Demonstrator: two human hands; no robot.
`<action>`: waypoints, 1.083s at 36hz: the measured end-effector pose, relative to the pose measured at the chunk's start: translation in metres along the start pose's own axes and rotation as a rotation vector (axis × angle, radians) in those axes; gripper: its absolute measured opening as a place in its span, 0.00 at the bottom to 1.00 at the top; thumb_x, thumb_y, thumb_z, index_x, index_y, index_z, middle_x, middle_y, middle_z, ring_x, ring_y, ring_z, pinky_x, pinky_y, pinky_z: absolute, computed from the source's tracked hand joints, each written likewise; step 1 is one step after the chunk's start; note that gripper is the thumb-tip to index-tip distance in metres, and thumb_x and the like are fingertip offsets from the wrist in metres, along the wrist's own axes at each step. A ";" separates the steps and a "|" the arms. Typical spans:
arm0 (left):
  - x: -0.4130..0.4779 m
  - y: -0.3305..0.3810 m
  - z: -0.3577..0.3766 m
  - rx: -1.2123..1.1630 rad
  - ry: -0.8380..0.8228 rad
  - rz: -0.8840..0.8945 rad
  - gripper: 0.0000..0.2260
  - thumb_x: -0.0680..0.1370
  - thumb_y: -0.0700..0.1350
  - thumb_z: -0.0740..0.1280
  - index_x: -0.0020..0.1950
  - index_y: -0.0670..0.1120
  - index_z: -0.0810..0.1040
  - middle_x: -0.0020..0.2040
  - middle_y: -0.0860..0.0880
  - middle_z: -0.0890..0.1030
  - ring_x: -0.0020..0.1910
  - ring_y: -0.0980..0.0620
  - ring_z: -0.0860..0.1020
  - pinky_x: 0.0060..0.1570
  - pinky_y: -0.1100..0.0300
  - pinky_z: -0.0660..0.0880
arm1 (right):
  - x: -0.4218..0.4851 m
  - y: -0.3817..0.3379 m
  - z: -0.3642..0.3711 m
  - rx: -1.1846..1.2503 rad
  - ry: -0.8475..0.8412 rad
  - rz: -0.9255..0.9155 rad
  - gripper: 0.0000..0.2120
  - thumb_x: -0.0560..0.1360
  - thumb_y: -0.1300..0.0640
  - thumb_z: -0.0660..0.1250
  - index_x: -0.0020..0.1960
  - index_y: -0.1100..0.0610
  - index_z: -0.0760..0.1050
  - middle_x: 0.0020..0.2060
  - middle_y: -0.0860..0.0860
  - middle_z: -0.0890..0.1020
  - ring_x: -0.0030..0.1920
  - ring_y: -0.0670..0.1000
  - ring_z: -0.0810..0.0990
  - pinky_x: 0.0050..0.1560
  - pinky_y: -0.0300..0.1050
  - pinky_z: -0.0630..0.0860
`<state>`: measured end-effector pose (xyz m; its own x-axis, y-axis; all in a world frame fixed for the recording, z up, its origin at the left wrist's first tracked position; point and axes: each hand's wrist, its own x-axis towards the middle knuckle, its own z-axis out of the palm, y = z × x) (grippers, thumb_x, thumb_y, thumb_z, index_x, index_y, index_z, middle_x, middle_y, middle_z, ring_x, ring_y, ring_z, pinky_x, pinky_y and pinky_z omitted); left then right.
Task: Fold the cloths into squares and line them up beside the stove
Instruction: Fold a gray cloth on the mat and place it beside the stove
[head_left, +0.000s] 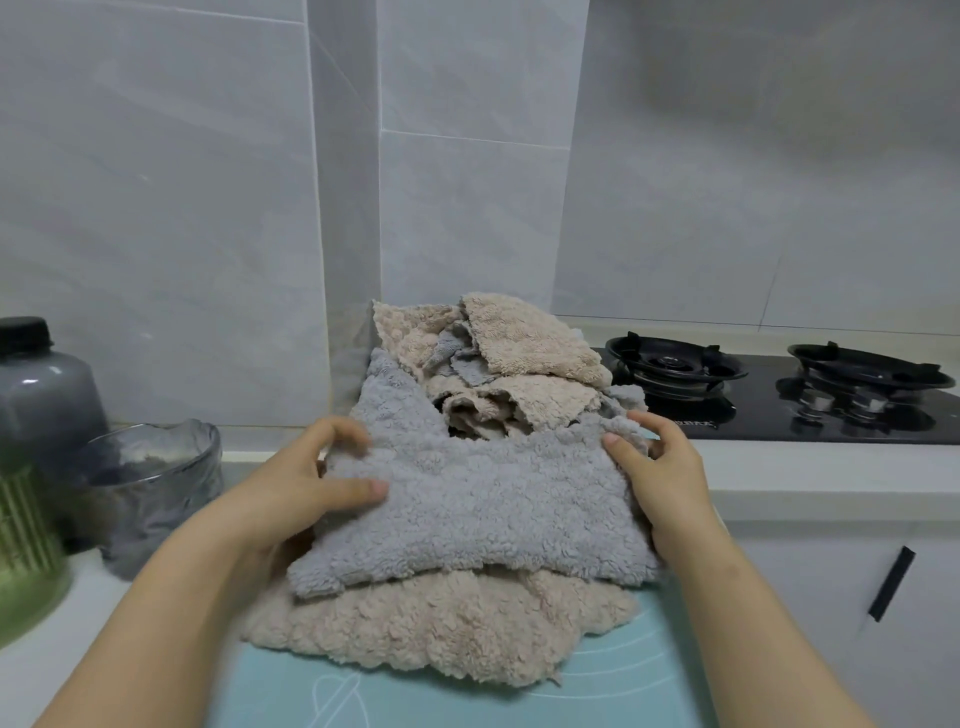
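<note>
We are gripping the grey cloth at both ends, left hand and right hand clamped on it, atop the pile; next, folding it square.

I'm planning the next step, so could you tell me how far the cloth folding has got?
Done: no folded squares beside the stove. In hand: the left hand and right hand grip the grey cloth, lying on a beige cloth. Left: the crumpled pile behind.

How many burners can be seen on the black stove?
2. The left burner sits beside the pile of cloths; the right burner is near the picture's right edge. Others may be hidden beyond the frame.
</note>
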<state>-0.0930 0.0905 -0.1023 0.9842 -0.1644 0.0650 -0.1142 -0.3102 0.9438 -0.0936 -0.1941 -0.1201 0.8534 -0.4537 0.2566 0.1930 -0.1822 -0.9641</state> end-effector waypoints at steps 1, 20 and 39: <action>0.000 -0.001 0.000 0.019 -0.015 -0.006 0.10 0.70 0.35 0.72 0.44 0.46 0.74 0.42 0.47 0.77 0.42 0.48 0.75 0.41 0.58 0.70 | 0.000 0.001 -0.001 -0.012 -0.026 0.030 0.16 0.74 0.58 0.69 0.60 0.52 0.72 0.47 0.56 0.75 0.48 0.57 0.76 0.53 0.51 0.74; 0.004 -0.004 0.007 -0.244 0.051 -0.045 0.12 0.71 0.31 0.69 0.47 0.47 0.77 0.54 0.49 0.77 0.40 0.51 0.78 0.29 0.65 0.75 | -0.008 -0.008 -0.025 -0.198 -0.391 0.225 0.21 0.69 0.58 0.72 0.56 0.39 0.72 0.47 0.61 0.80 0.43 0.58 0.79 0.46 0.50 0.74; 0.005 -0.007 0.006 -0.315 0.069 0.024 0.08 0.74 0.38 0.68 0.46 0.52 0.79 0.62 0.42 0.75 0.43 0.48 0.79 0.38 0.59 0.75 | 0.005 -0.095 -0.013 -0.535 -0.424 0.049 0.23 0.74 0.62 0.67 0.65 0.46 0.68 0.55 0.55 0.76 0.45 0.55 0.79 0.41 0.47 0.78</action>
<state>-0.0879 0.0866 -0.1105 0.9898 -0.1012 0.1002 -0.1007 -0.0004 0.9949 -0.1139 -0.1904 -0.0267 0.9920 -0.1114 0.0596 -0.0235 -0.6259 -0.7796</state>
